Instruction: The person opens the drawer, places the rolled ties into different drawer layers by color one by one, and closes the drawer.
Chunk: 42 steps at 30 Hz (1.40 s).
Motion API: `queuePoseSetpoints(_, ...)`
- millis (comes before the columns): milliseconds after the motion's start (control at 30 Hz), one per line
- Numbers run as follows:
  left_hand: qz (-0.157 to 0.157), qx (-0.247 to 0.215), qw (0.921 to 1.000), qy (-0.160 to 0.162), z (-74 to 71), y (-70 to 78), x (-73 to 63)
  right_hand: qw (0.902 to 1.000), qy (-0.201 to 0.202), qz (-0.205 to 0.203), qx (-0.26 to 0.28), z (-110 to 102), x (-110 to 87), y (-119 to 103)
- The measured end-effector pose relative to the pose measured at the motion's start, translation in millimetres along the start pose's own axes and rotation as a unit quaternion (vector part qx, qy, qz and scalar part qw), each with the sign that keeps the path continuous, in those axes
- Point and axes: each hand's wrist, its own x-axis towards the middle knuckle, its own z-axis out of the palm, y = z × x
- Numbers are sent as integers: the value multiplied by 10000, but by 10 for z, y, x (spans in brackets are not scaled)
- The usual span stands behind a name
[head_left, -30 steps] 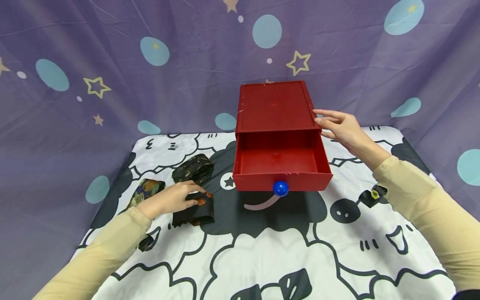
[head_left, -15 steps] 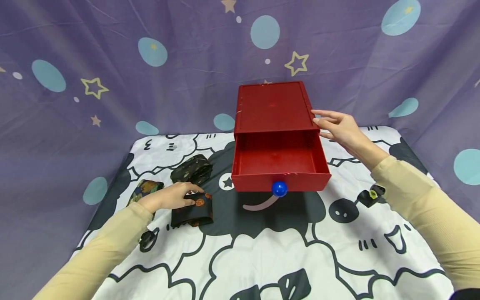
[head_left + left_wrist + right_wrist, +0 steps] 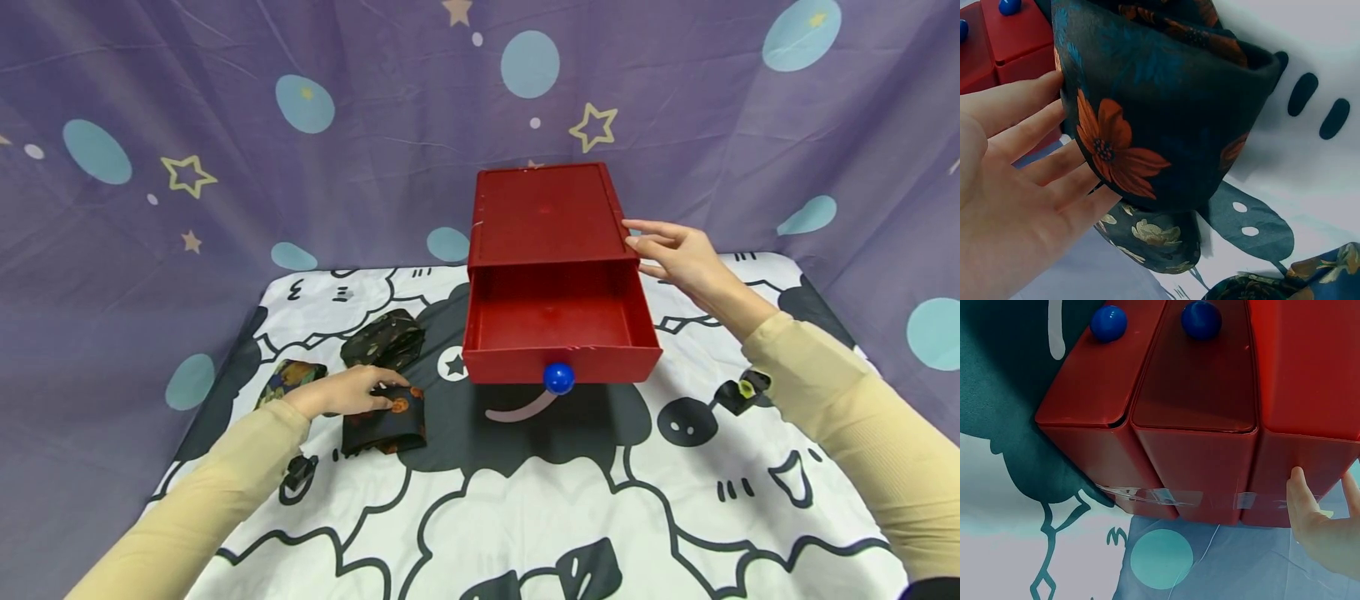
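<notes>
In the head view, a red drawer unit (image 3: 545,212) stands at the back centre with its top drawer (image 3: 495,367) pulled out and nothing inside. My right hand (image 3: 686,258) rests its extended fingers on the unit's right side, which the right wrist view also shows. My left hand (image 3: 352,392) lays its fingers against a folded dark cloth (image 3: 386,429) with orange flowers. In the left wrist view, straight fingers run along and behind this cloth (image 3: 1166,125), so their tips are hidden.
Behind the dark cloth lies a folded black cloth (image 3: 384,337) with pale flowers. A multicoloured floral cloth (image 3: 292,377) lies to the left, partly covered by my left arm. A purple curtain (image 3: 397,125) hangs behind the white and black patterned table cover (image 3: 540,508).
The head view has shifted slightly. My left wrist has turned a little while its fingers stay at the dark cloth. The right hand and drawer unit keep their places.
</notes>
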Motion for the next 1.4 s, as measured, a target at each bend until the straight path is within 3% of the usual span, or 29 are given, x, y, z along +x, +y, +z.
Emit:
queuePoseSetpoints(833, -170, -597, 9963, -595, 4, -85, 191, 10000, -13, -90, 26, -11, 9, 8)
queuePoseSetpoints(1167, -96, -1013, 9930, -594, 47, -152, 204, 10000, -7, -63, 4, -2, 4, 5)
queuePoseSetpoints(1400, 160, -1068, 9936, -330, 100, -160, 173, 10000, 15, -60, 72, 1, 6, 9)
